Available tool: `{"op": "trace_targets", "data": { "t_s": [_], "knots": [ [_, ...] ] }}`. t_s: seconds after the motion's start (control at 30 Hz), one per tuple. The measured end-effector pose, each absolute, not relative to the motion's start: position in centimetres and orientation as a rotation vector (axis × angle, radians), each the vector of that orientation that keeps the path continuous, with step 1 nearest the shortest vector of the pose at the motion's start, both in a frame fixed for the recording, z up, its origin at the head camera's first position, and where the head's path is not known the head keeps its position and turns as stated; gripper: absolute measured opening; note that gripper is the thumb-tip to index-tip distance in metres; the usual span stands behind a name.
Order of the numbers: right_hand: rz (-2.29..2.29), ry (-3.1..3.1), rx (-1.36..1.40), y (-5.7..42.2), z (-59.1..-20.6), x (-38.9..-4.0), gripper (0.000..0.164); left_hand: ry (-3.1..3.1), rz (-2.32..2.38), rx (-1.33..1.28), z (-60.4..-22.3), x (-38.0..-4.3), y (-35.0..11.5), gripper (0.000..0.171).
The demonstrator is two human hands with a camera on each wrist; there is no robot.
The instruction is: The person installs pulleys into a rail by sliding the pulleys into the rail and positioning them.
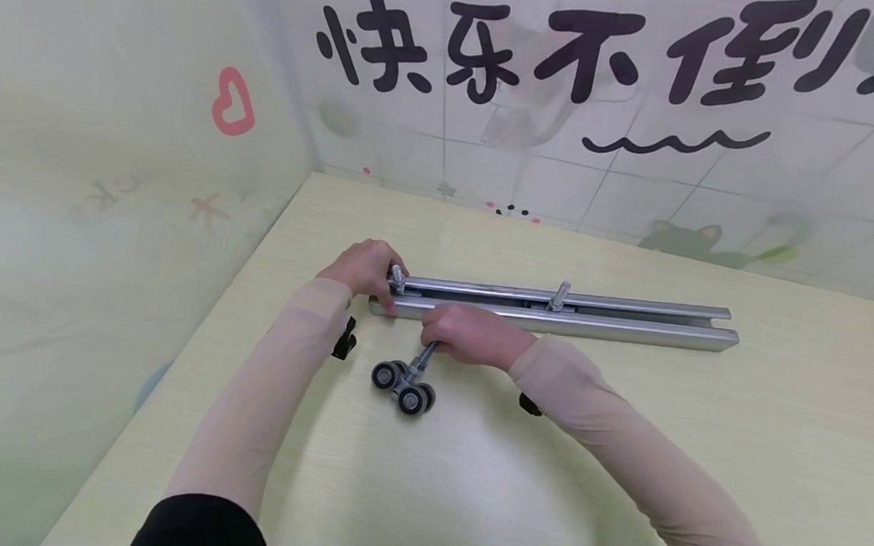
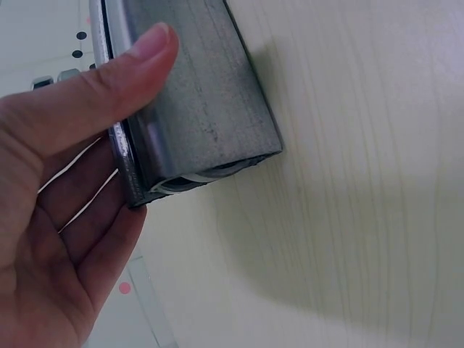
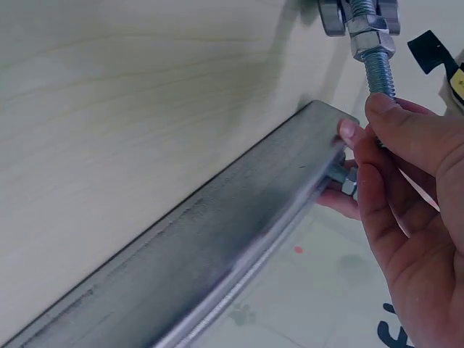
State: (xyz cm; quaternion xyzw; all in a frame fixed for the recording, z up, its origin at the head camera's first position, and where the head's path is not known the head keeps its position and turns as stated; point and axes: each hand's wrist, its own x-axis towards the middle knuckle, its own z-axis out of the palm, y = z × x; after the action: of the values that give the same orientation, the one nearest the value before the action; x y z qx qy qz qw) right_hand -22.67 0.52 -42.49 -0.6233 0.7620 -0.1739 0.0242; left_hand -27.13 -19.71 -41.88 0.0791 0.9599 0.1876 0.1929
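A long silver metal channel rail (image 1: 629, 330) lies on the table, its slot facing up. My left hand (image 1: 362, 268) grips its left end, the thumb (image 2: 116, 83) on the near side wall and the other fingers across on the far side. Two threaded bolts stand up from the slot: one bolt (image 1: 397, 277) beside the left hand, another bolt (image 1: 559, 295) near mid-rail. In front of the rail, my right hand (image 1: 478, 334) pinches the threaded bolt (image 3: 378, 69) of a roller trolley (image 1: 403, 379) between thumb and fingers. Its small dark-rimmed wheels point towards me, away from the rail.
The pale wood-grain table (image 1: 788, 428) meets a printed curtain (image 1: 504, 160) with dark lettering along its back. Another light curtain (image 1: 109, 228) hangs along the left edge. Black straps (image 1: 344, 339) sit at both wrists.
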Motion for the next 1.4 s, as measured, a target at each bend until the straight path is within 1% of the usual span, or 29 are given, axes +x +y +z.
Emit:
{"op": "trace_targets", "data": {
  "t_s": [0.2, 0.4, 0.63, 0.8, 1.0, 1.27, 1.4],
  "knots": [
    [-0.53, 2.344, -1.986, 0.3, -41.6, -22.3, 0.006, 2.703, 0.533, 0.231, -42.0, -27.1, -19.7, 0.057],
    [-0.586, 2.308, -2.105, -0.3, -40.9, -21.7, 0.007, 2.709, 0.541, 0.232, -42.2, -27.1, -19.7, 0.055],
    [-0.327, 2.351, -2.203, -0.9, -40.8, -20.9, 0.02, 2.704, 0.568, 0.224, -42.2, -27.0, -19.7, 0.056],
    [-0.434, 2.339, -2.146, -0.8, -40.8, -20.9, 0.018, 2.708, 0.575, 0.218, -42.2, -27.0, -19.8, 0.055],
    [-0.603, 2.296, -1.962, -0.4, -41.3, -21.0, 0.017, 2.706, 0.57, 0.219, -42.2, -27.0, -19.8, 0.056],
    [-0.799, 2.258, -1.81, -0.4, -43.3, -20.9, 0.025, 2.691, 0.556, 0.227, -42.1, -27.1, -19.9, 0.059],
    [-0.928, 2.26, -1.792, -0.4, -44.1, -20.7, 0.023, 2.7, 0.554, 0.228, -42.2, -27.2, -19.9, 0.06]
  ]
}}
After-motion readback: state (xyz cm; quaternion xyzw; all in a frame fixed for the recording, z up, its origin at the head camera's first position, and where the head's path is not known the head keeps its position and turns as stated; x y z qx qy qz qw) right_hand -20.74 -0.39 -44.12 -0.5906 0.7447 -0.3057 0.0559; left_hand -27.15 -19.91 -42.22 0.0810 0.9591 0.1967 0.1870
